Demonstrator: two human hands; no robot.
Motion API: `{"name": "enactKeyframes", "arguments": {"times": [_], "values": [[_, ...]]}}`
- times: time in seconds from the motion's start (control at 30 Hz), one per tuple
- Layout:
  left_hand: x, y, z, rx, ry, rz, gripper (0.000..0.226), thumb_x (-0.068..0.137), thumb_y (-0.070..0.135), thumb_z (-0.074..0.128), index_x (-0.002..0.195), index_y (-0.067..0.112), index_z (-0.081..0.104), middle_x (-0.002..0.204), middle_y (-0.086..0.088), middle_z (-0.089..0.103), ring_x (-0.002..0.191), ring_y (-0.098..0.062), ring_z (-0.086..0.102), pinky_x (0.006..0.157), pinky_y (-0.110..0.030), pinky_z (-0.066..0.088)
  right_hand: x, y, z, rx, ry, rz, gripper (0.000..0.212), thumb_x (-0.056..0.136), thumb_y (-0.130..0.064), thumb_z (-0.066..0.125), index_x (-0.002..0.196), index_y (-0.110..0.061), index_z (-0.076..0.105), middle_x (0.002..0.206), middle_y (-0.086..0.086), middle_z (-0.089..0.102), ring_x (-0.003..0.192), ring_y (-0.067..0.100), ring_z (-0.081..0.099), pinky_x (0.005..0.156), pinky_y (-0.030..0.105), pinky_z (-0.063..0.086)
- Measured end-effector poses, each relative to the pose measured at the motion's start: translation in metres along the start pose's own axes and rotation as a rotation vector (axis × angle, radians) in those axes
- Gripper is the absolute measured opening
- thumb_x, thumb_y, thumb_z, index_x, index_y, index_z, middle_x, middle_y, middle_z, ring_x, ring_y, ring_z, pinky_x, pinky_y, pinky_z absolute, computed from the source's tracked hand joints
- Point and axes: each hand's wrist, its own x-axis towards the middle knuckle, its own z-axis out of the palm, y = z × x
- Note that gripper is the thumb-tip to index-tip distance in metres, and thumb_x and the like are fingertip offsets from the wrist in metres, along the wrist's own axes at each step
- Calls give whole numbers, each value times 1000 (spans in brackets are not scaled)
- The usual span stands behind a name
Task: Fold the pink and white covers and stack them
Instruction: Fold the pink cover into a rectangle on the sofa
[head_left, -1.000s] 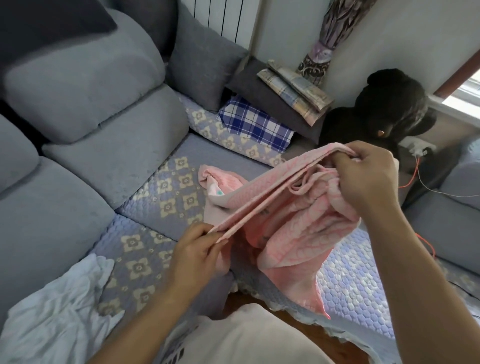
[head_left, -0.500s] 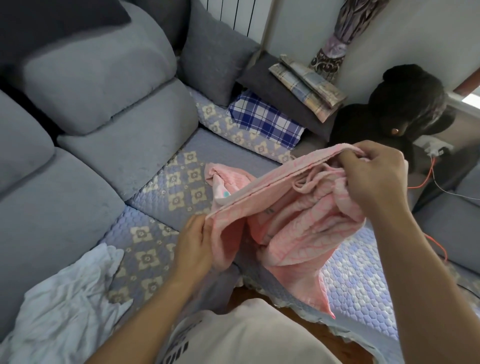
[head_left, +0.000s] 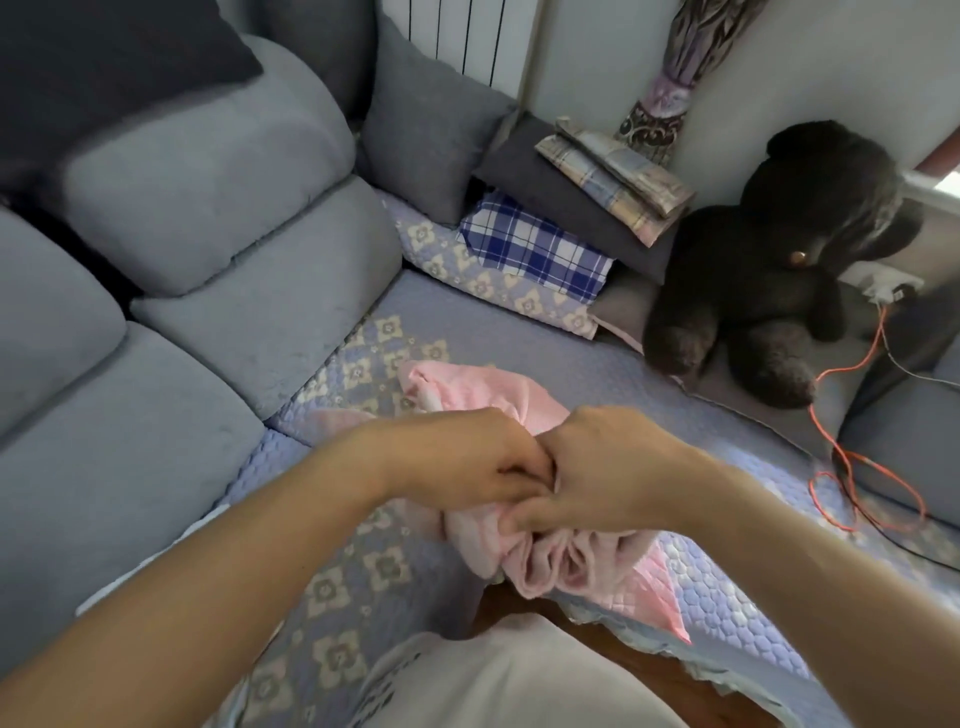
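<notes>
The pink cover (head_left: 488, 387) is bunched on the quilted sofa seat, with folds hanging over the seat's front edge. My left hand (head_left: 467, 462) and my right hand (head_left: 597, 467) meet knuckle to knuckle over its middle, both pinching gathered pink fabric. Only a thin sliver of the white cover (head_left: 156, 558) shows, just above my left forearm, which hides the rest of it.
Grey back cushions (head_left: 208, 208) line the left. At the back corner lie a blue plaid cloth (head_left: 535, 247) and folded checked cloths (head_left: 618, 179). A black plush bear (head_left: 779, 260) sits at the right, with an orange cable (head_left: 852, 467) trailing over the seat.
My hands, held apart and stretching the pink cover's edge in the air, have come together and lowered the cover onto the seat. The camera has tilted down and closer.
</notes>
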Motion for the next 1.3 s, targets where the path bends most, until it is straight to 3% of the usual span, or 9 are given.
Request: {"name": "enactKeyframes", "arguments": {"times": [0.13, 0.27, 0.47, 0.6, 0.7, 0.87, 1.03, 1.13, 1.3], "values": [[-4, -13, 30, -148, 236, -77, 7, 95, 26, 63, 89, 24, 65, 77, 15, 65, 70, -1, 56, 68, -21, 43, 3, 2, 20, 42, -67, -19, 45, 89, -70, 49, 91, -27, 64, 62, -11, 40, 70, 15, 42, 55, 26, 29], [-13, -25, 67, -443, 522, -199, 27, 87, 26, 75, 89, 27, 49, 66, 14, 47, 60, -3, 37, 59, -22, 35, 7, 11, 50, 71, -44, 35, 42, 100, -55, 35, 90, -26, 64, 66, -7, 44, 74, 19, 46, 64, 32, 36], [-23, -23, 84, -630, 445, -92, 15, 94, 22, 66, 101, 27, 54, 85, -14, 57, 72, -28, 50, 68, -42, 44, 5, 25, 34, 143, -103, 37, 39, 74, -75, 61, 93, -41, 59, 68, -18, 48, 73, 6, 48, 57, 20, 31], [-20, -18, 76, -686, 364, -58, 12, 94, 11, 65, 98, 18, 57, 94, -14, 66, 86, -30, 60, 82, -44, 50, 7, 5, 38, 162, -143, -71, 47, 67, -75, 68, 76, -30, 56, 63, -11, 53, 65, 8, 52, 58, 25, 41], [-22, -15, 75, -611, 375, -61, 17, 92, 11, 68, 95, 24, 57, 94, -3, 70, 90, -23, 65, 86, -42, 52, 8, 0, 50, 222, -124, -61, 46, 71, -67, 71, 67, -30, 46, 57, -13, 47, 60, 7, 48, 60, 22, 38], [-24, -12, 85, -437, 533, -147, 28, 85, 26, 77, 92, 33, 51, 84, 12, 63, 73, -4, 56, 72, -29, 48, 3, 6, 67, 272, -52, -86, 38, 82, -63, 53, 62, -30, 53, 51, -10, 47, 54, 12, 48, 84, 47, 53], [-38, -47, 121, -190, 572, -374, 55, 82, 34, 74, 120, 53, 40, 92, 34, 54, 93, -1, 58, 86, -28, 50, -10, 23, 58, 182, 284, 221, 24, 96, -46, 52, 104, -38, 73, 83, -8, 73, 72, 16, 61, 58, 26, 41], [-48, -74, 155, -52, 505, -515, 18, 88, 38, 62, 85, 44, 46, 78, 19, 51, 81, -15, 59, 81, -36, 49, -9, 39, 57, 282, 387, 480, 19, 95, -40, 59, 106, -37, 74, 90, 0, 76, 83, 25, 68, 56, 22, 36], [-66, -94, 190, -48, 640, -593, 23, 90, 36, 67, 75, 31, 50, 78, 12, 53, 75, -13, 55, 65, -32, 42, -9, 67, 54, 490, 566, 739, 19, 88, -39, 60, 93, -30, 76, 83, 5, 72, 87, 30, 64, 74, 34, 51]]}}
